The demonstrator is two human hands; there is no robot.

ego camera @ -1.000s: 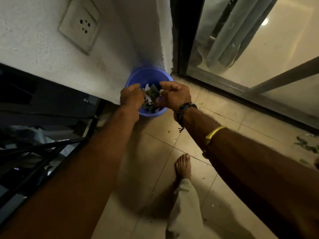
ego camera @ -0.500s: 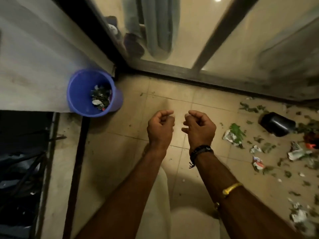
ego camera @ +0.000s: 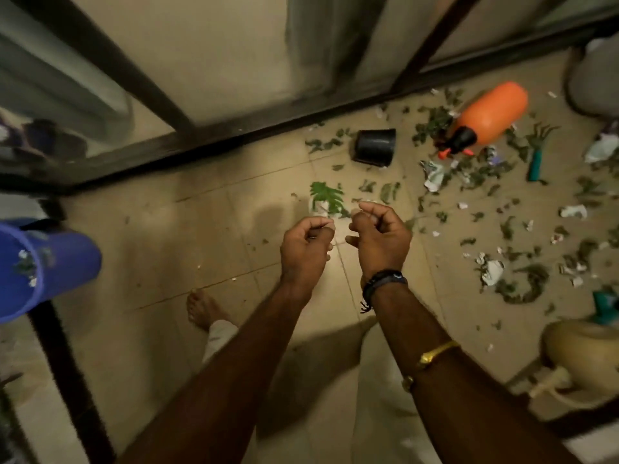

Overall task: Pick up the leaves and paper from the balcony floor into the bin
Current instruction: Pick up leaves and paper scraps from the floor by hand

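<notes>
Head view: looks down at the floor tiles.
Left hand: in the middle of the frame, up in the air, fingers curled in, nothing seen in it.
Right hand: just beside the left one, fingers curled in too, nothing seen in it.
Bin: blue, at the left edge, well apart from the hands, with some bits inside.
Leaves: spread over the floor on the right; one big leaf lies just above the hands.
Paper: white scraps mixed in with the leaves.
Other things: black pot on its side, orange spray bottle at upper right, small rake, tan watering can at lower right, bare foot.
</notes>
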